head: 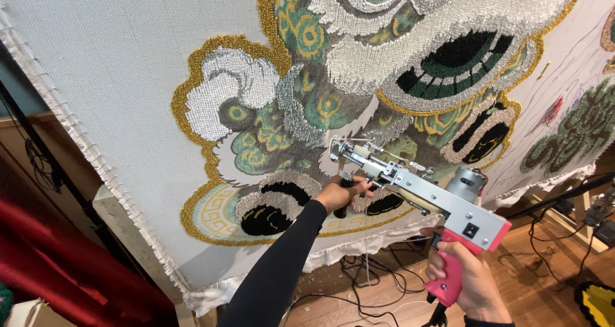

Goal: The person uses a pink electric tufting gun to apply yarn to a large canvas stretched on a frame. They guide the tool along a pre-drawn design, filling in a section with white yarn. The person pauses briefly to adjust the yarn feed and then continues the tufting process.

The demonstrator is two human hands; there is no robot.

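Tufting is underway: right hand (471, 282) grips the tufting gun (419, 196) by its pink handle, left hand (339, 194) holds the front grip, needle against the cloth (128, 64); steady pressure probably comes next.

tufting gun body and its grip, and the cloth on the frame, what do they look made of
Tufting gun body: seemingly bare metal, silvery with a dull sheen. Grip in the right hand: likely plastic, smooth pink. Cloth: woven fabric, matte grey-white with visible weave; the tufted parts look like yarn.
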